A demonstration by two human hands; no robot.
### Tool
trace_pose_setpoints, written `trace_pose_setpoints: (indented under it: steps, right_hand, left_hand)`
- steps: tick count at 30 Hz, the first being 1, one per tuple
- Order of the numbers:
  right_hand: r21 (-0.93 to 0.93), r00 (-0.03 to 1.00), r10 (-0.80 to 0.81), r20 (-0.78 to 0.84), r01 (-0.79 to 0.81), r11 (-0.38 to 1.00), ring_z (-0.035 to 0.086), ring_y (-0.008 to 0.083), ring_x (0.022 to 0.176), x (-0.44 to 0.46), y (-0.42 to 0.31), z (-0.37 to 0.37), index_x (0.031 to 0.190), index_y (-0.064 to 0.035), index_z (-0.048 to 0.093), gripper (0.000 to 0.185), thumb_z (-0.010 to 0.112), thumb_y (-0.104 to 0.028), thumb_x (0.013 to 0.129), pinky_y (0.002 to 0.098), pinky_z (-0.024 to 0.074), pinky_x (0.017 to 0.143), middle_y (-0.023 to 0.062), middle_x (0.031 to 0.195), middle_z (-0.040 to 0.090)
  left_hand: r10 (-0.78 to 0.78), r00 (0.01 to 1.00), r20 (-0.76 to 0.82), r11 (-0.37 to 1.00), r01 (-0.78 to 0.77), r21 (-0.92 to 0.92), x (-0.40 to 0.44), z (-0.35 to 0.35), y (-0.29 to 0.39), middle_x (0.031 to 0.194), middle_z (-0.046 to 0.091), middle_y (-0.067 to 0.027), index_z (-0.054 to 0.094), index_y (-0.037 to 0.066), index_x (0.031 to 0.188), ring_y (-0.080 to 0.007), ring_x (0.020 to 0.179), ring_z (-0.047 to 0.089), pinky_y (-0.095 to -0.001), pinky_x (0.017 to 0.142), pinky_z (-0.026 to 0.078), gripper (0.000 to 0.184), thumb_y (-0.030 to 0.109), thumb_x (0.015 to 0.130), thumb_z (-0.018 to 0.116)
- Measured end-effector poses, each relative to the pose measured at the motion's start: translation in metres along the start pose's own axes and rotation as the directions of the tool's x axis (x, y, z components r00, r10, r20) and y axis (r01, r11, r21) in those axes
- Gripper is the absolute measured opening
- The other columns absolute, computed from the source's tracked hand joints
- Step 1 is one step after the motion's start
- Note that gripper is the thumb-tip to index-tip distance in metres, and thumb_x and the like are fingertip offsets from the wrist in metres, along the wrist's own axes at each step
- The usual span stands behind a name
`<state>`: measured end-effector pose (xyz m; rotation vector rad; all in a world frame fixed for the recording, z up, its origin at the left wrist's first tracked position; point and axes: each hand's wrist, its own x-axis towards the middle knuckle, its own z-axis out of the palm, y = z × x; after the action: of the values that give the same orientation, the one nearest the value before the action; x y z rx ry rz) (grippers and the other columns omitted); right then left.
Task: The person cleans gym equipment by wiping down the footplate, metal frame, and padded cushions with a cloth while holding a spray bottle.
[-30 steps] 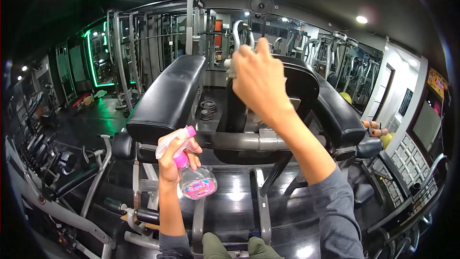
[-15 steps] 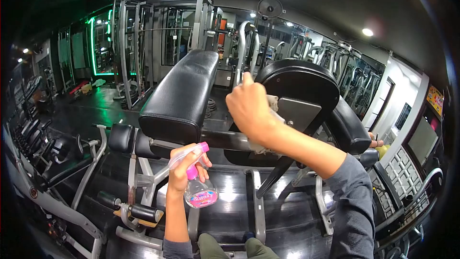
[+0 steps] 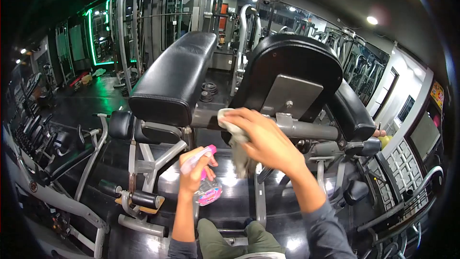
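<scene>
In my left hand [image 3: 192, 169] is a clear spray bottle [image 3: 209, 193] with a pink nozzle and a colourful label, held low in front of the bench. My right hand [image 3: 263, 136] grips a light grey cloth [image 3: 239, 146], pressed at the metal crossbar [image 3: 206, 118] beneath the pads; part of the cloth hangs down. Left of that hand, a long black padded arm [image 3: 172, 79] slopes away from me. Above it rises the black backrest [image 3: 297, 62], whose back carries a metal plate [image 3: 293, 97]. Another black pad [image 3: 352, 112] lies to the right.
Black roller pads [image 3: 146, 199] on a metal frame stand at lower left. Weight plates [image 3: 207, 91] lie on the floor behind the bench. A rack [image 3: 199, 14] and mirrors fill the back, and more machine frames [image 3: 421, 187] stand at right.
My right hand has come down from the backrest to the crossbar with the cloth, which now shows more fully. My left hand and the bottle have shifted slightly right. The view has tilted down.
</scene>
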<state>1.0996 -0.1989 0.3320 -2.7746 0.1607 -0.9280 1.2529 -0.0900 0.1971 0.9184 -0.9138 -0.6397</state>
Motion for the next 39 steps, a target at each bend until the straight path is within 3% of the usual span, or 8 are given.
trace_pose_setpoints:
  steps: [3, 5, 8, 15, 23, 28, 36, 39]
  right_hand:
    - [0.384, 0.993, 0.118, 0.014, -0.114, 0.916, 0.052, 0.0300, 0.123, -0.081, 0.020, 0.001, 0.128, -0.0086, 0.060, 0.059, 0.057, 0.009, 0.072, 0.0358, 0.0402, 0.103, 0.0144, 0.130, 0.052]
    - [0.562, 0.939, 0.339, -0.061, -0.249, 0.789, 0.052, 0.0244, 0.120, -0.141, 0.046, 0.029, 0.126, -0.0037, 0.060, 0.045, 0.061, 0.005, 0.083, 0.0332, 0.0380, 0.103, 0.0113, 0.129, 0.052]
    - [0.892, 0.730, 0.683, 0.039, -0.333, 0.305, 0.046, 0.0177, 0.127, -0.209, 0.063, 0.077, 0.131, 0.0010, 0.054, 0.039, 0.059, -0.004, 0.092, 0.0302, 0.0335, 0.107, 0.0082, 0.134, 0.052]
    - [0.927, 0.527, 0.845, -0.087, -0.267, 0.262, 0.047, 0.0197, 0.129, -0.261, 0.086, 0.141, 0.138, 0.0027, 0.045, 0.043, 0.051, -0.006, 0.097, 0.0311, 0.0322, 0.111, 0.0126, 0.140, 0.050]
    - [0.719, 0.416, 0.805, -0.423, -0.386, 0.577, 0.063, 0.0157, 0.100, -0.202, 0.080, 0.146, 0.113, 0.0027, 0.063, 0.031, 0.071, -0.009, 0.085, 0.0292, 0.0479, 0.089, 0.0107, 0.106, 0.069]
    - [0.391, 0.438, 0.468, -0.768, -0.259, 0.883, 0.067, 0.0262, 0.090, -0.113, 0.109, 0.125, 0.104, -0.0005, 0.066, 0.031, 0.066, 0.002, 0.073, 0.0329, 0.0500, 0.082, 0.0123, 0.096, 0.068]
    - [0.276, 0.581, 0.411, -0.702, -0.310, 0.910, 0.066, 0.0321, 0.085, -0.101, 0.128, 0.166, 0.096, -0.0015, 0.067, 0.025, 0.072, -0.004, 0.072, 0.0383, 0.0506, 0.074, 0.0136, 0.092, 0.067]
    - [0.291, 0.488, 0.454, -0.745, -0.375, 0.880, 0.066, 0.0322, 0.081, -0.108, 0.133, 0.161, 0.092, 0.0001, 0.067, 0.020, 0.071, -0.004, 0.073, 0.0373, 0.0507, 0.072, 0.0146, 0.089, 0.067]
  left_hand:
    - [0.027, 1.000, -0.016, 0.999, -0.026, 0.030, -0.009, 0.022, -0.033, 0.069, 0.062, -0.0098, 0.062, -0.005, 0.079, -0.0139, 0.044, 0.057, -0.0242, 0.043, 0.043, 0.025, 0.016, 0.093, 0.058]
    - [0.028, 0.999, -0.043, 0.990, -0.022, 0.143, -0.009, 0.042, -0.052, 0.068, 0.061, -0.0117, 0.060, -0.004, 0.077, -0.0146, 0.042, 0.056, -0.0261, 0.043, 0.046, 0.026, 0.017, 0.091, 0.058]
    - [0.087, 0.996, -0.029, 0.963, -0.077, 0.258, -0.002, 0.070, -0.070, 0.067, 0.061, -0.0089, 0.061, -0.003, 0.076, -0.0127, 0.043, 0.057, -0.0248, 0.042, 0.044, 0.025, 0.016, 0.092, 0.059]
    - [0.142, 0.986, -0.092, 0.945, -0.107, 0.310, 0.009, 0.097, -0.099, 0.064, 0.060, -0.0093, 0.060, -0.004, 0.075, -0.0126, 0.044, 0.057, -0.0252, 0.042, 0.045, 0.019, 0.009, 0.088, 0.055]
    - [0.135, 0.984, -0.114, 0.940, -0.091, 0.328, -0.017, 0.088, -0.090, 0.069, 0.063, -0.0112, 0.062, -0.005, 0.084, -0.0132, 0.045, 0.058, -0.0254, 0.044, 0.048, 0.018, 0.012, 0.090, 0.057]
    - [0.105, 0.980, -0.168, 0.954, -0.051, 0.296, -0.032, 0.080, -0.075, 0.062, 0.061, -0.0067, 0.061, -0.003, 0.074, -0.0102, 0.045, 0.056, -0.0250, 0.044, 0.044, 0.021, 0.012, 0.089, 0.062]
    - [0.050, 0.986, -0.160, 0.959, -0.003, 0.284, -0.038, 0.059, -0.081, 0.070, 0.063, -0.0127, 0.061, -0.006, 0.081, -0.0155, 0.044, 0.059, -0.0270, 0.045, 0.049, 0.025, 0.015, 0.092, 0.057]
    - [0.059, 0.989, -0.132, 0.958, -0.019, 0.287, -0.040, 0.054, -0.078, 0.070, 0.063, -0.0128, 0.061, -0.006, 0.081, -0.0156, 0.044, 0.058, -0.0275, 0.046, 0.050, 0.024, 0.015, 0.093, 0.056]
